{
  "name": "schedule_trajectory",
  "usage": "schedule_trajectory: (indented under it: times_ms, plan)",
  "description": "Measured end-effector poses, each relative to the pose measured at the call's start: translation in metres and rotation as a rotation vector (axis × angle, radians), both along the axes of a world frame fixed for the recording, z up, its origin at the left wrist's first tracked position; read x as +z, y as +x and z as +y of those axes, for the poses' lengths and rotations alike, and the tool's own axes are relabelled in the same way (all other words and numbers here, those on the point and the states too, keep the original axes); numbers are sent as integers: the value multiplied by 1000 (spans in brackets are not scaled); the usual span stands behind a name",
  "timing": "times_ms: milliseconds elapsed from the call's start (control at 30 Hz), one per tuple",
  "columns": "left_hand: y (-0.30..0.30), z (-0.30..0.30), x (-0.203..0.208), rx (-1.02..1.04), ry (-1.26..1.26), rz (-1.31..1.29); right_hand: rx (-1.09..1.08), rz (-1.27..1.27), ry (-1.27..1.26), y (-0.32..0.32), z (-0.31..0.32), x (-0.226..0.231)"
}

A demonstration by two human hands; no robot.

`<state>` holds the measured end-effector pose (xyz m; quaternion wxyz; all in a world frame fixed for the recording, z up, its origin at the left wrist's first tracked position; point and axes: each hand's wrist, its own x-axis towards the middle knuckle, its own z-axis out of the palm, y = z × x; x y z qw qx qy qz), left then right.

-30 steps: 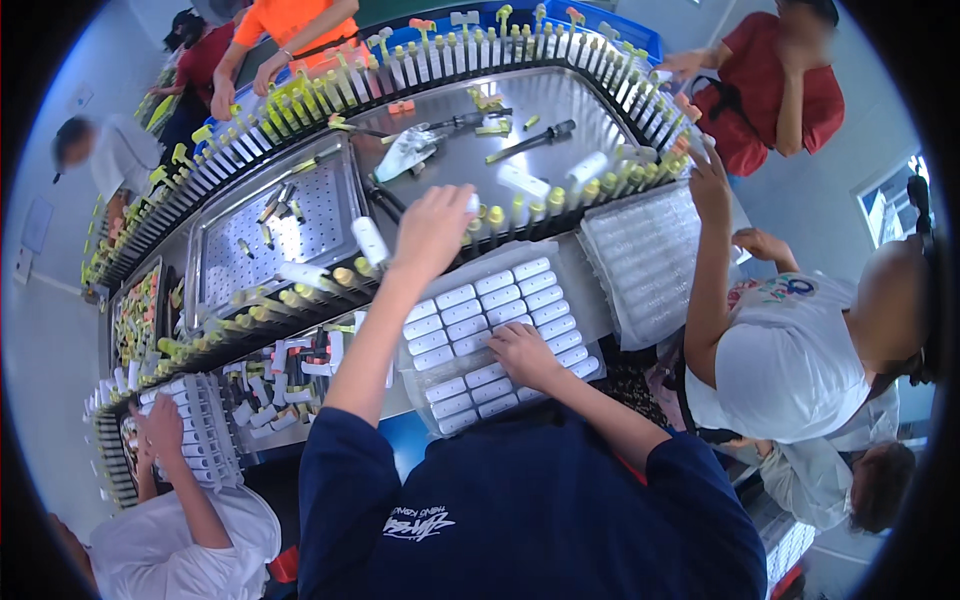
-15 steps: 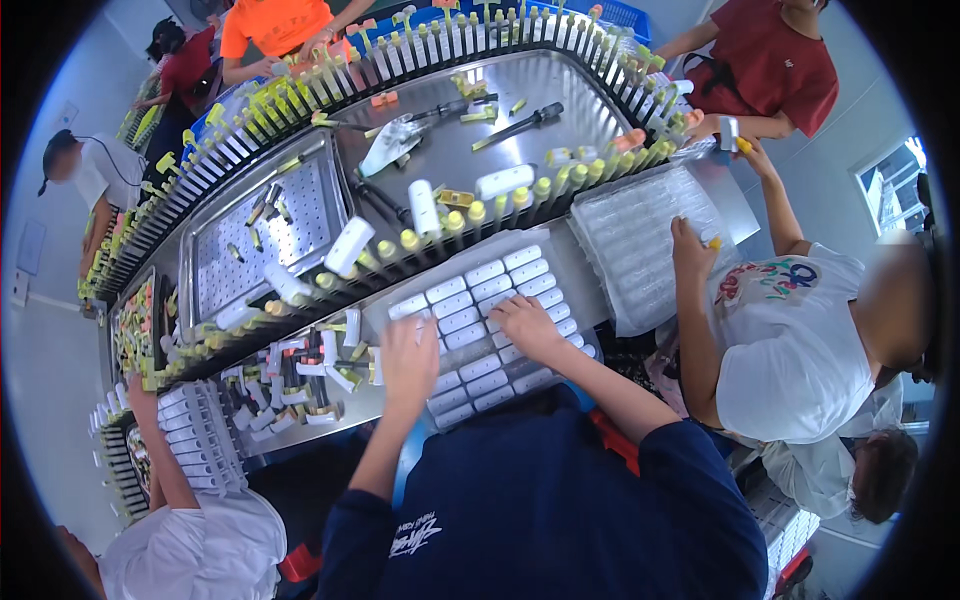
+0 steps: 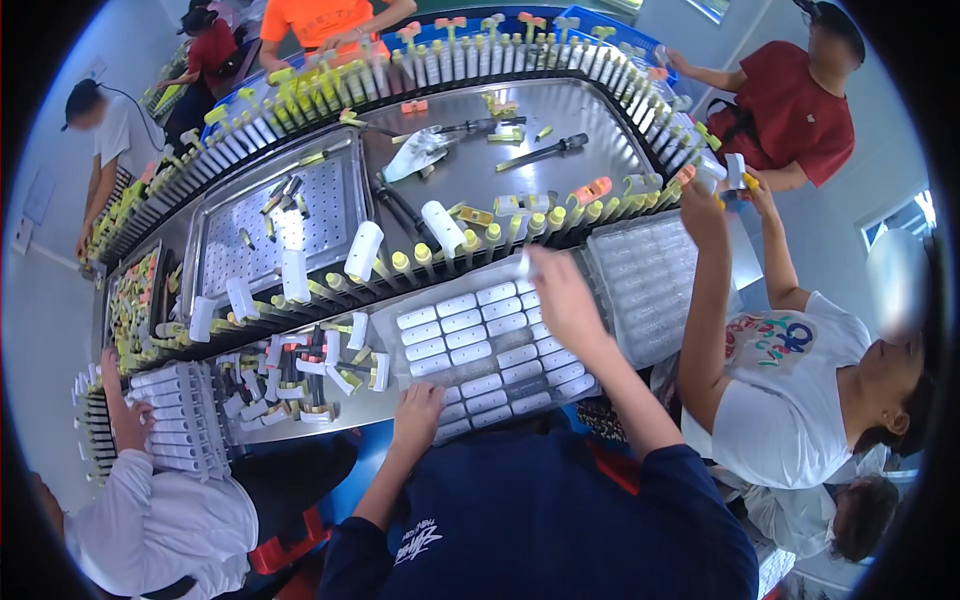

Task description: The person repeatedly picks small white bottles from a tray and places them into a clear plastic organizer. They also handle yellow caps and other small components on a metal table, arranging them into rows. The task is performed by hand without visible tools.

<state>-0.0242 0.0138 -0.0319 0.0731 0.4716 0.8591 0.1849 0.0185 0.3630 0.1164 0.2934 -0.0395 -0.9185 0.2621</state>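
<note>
A clear plastic tray lies in front of me, filled with rows of white rounded casings, with a few bare slots near its middle. My left hand is at the tray's left edge near my body, its fingers curled over the rim. Raised above the far right part of the tray, my right hand is closed on a white casing, mostly hidden by the fingers.
Behind the tray stands a black rack of yellow-tipped tubes. Loose white-and-black parts lie in a heap at left. Stacked clear trays are at right, beside a co-worker in white. Metal trays lie beyond the rack.
My right hand has lifted off the casings and moved up and right with a casing in its fingers. My left hand has drawn back toward me to the tray's edge.
</note>
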Motion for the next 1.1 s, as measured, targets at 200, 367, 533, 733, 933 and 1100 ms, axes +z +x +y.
schedule_trajectory:
  times_ms: [200,367,533,733,933,1100]
  plan:
    - [-2,-6,29,-18,7,48,-108,39,-144,-70,-4,64]
    - [-6,-12,64,189,165,-238,-219,47,-288,-119,-41,22]
    - [-8,-14,96,272,295,-242,-159,-60,-70,-177,-75,21]
    - [-34,-13,170,333,614,-84,-156,-335,200,-177,-143,22]
    - [-103,32,258,206,678,94,-161,-134,432,-194,-198,-19]
    - [-179,57,250,-35,296,433,273,55,246,-120,-203,-8]
